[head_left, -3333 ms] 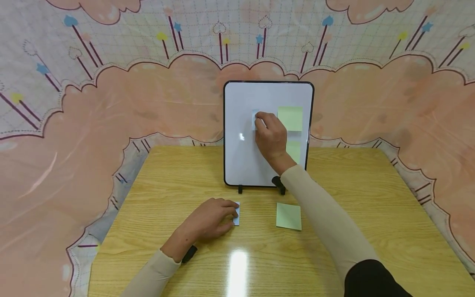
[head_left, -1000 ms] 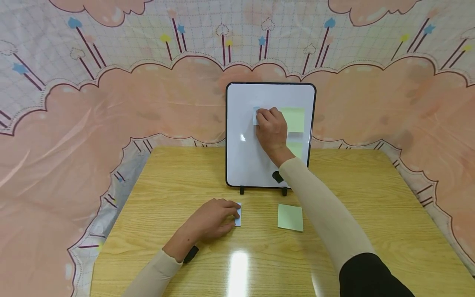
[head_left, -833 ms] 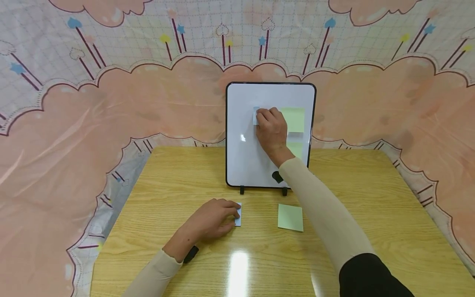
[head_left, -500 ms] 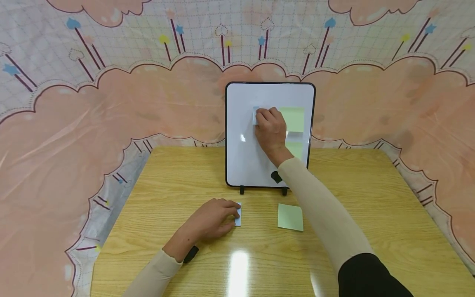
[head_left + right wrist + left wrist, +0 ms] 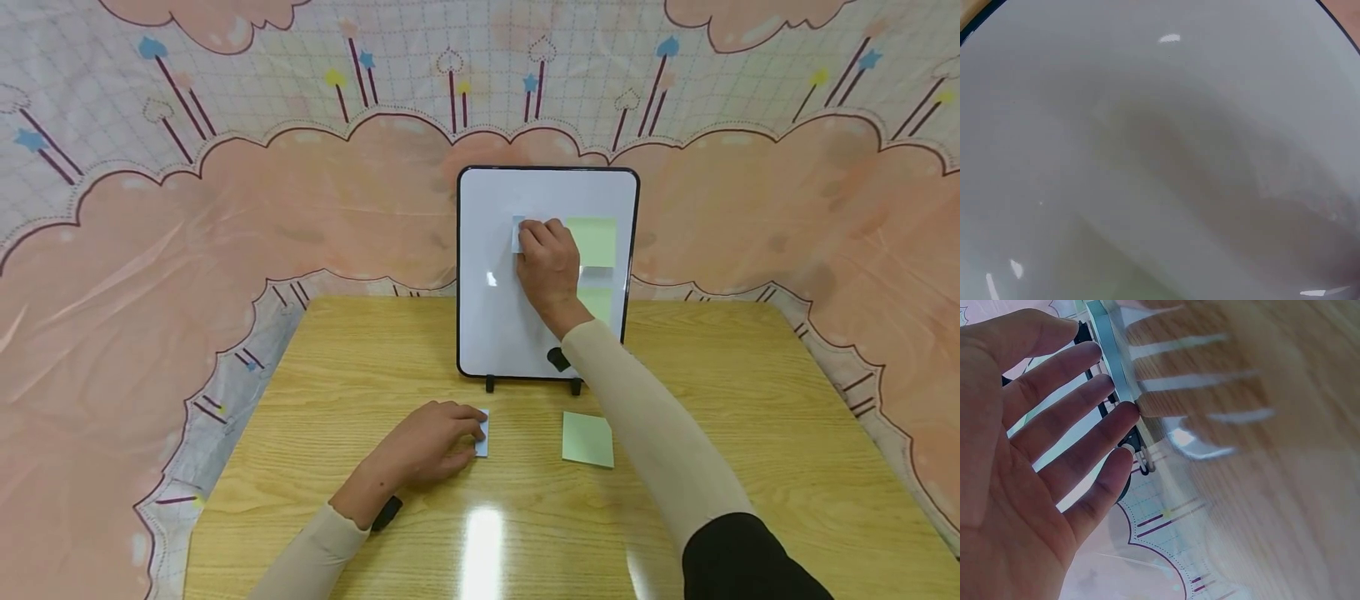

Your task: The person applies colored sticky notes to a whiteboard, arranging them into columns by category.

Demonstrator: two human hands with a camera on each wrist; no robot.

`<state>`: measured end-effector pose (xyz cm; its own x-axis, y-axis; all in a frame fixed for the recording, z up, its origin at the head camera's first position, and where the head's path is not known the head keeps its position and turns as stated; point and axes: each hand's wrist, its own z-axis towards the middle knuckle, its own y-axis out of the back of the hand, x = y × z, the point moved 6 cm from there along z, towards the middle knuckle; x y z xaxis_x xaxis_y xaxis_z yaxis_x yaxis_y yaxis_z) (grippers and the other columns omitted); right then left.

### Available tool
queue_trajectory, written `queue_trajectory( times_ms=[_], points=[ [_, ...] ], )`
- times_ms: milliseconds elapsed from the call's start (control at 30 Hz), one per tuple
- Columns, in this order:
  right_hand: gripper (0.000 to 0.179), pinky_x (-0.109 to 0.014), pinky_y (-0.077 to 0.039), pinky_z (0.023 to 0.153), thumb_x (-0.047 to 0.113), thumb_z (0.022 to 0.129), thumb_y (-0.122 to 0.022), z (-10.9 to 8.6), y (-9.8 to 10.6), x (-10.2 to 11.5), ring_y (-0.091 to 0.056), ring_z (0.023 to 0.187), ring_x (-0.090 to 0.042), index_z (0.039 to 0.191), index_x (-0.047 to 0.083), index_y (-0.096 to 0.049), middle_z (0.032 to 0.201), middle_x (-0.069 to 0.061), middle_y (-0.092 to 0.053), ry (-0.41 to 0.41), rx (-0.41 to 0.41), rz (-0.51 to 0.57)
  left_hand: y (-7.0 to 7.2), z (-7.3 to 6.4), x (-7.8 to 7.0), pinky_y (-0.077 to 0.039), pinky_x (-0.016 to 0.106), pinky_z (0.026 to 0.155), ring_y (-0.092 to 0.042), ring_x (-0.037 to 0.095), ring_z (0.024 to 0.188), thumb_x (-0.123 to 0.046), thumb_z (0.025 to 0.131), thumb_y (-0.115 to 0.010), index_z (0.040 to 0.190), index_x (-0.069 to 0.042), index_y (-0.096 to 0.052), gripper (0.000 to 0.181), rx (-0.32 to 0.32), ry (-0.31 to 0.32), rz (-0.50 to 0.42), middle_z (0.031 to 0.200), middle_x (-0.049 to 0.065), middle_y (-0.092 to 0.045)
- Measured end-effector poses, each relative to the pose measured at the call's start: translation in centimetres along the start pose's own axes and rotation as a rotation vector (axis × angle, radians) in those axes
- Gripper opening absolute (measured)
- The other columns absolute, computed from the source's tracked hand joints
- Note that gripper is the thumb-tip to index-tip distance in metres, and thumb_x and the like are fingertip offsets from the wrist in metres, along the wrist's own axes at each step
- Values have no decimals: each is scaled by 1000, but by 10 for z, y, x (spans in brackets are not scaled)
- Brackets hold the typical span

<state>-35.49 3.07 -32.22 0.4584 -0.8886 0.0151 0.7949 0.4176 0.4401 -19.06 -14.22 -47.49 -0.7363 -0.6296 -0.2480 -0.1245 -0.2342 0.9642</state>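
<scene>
At the upper middle of a white board (image 5: 487, 317), my right hand (image 5: 550, 265) holds a light blue sticky note (image 5: 517, 236) against the surface with curled fingers. The hand covers most of this note. Down on the table, my left hand (image 5: 427, 442) lies with its fingertips on a blue sticky note pad (image 5: 482, 433); only the pad's right strip shows in the head view. In the left wrist view, straight, spread fingers touch the pad's edge (image 5: 1109, 347). A green sticky note (image 5: 591, 242) is on the board beside my right hand, with a second green note (image 5: 595, 302) below, partly covered by my wrist.
The board stands on small black feet (image 5: 490, 384) towards the table's back. A green sticky note pad (image 5: 587, 439) lies in front of it on the wooden table (image 5: 360, 358). A patterned cloth (image 5: 360, 200) hangs behind. Glossy board surface (image 5: 1022, 137) fills the right wrist view.
Compared with about three seconds ago, my right hand and the blue note sit slightly higher on the board. During the last second both hands stay in place.
</scene>
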Motion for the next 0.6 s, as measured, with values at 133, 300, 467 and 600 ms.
queue_trajectory(
  times_ms=[133, 300, 467, 600],
  points=[
    [14, -38, -57, 83, -8, 92, -66, -1, -1, 0, -65, 90, -30, 91, -1, -78, 104, -9, -79, -5, 4, 3, -1, 0, 1, -53, 44, 106, -65, 21, 126, -26, 102, -71, 115, -22, -78, 16, -4, -5, -5, 142, -1, -67],
    [13, -38, -57, 83, -7, 93, -66, -3, -2, -1, -66, 91, -31, 90, -1, -77, 107, -9, -79, -11, 16, 12, -1, 0, 1, -53, 45, 106, -65, 21, 126, -27, 103, -70, 115, -22, -78, 16, -8, -12, -1, 141, -2, -67],
    [13, -40, -56, 84, -6, 93, -66, -6, -3, -3, -65, 93, -32, 93, -1, -78, 113, -9, -78, -26, 33, 30, -1, 1, 2, -52, 44, 107, -64, 20, 128, -28, 103, -70, 116, -23, -78, 16, -4, -10, 12, 142, -3, -66],
    [16, -42, -55, 83, -5, 93, -66, -10, -2, -4, -65, 94, -32, 98, -1, -80, 116, -10, -78, -29, 25, 57, -1, 0, 3, -52, 43, 108, -64, 19, 129, -28, 103, -70, 116, -23, -78, 17, 1, -9, 14, 143, -3, -66]
  ],
)
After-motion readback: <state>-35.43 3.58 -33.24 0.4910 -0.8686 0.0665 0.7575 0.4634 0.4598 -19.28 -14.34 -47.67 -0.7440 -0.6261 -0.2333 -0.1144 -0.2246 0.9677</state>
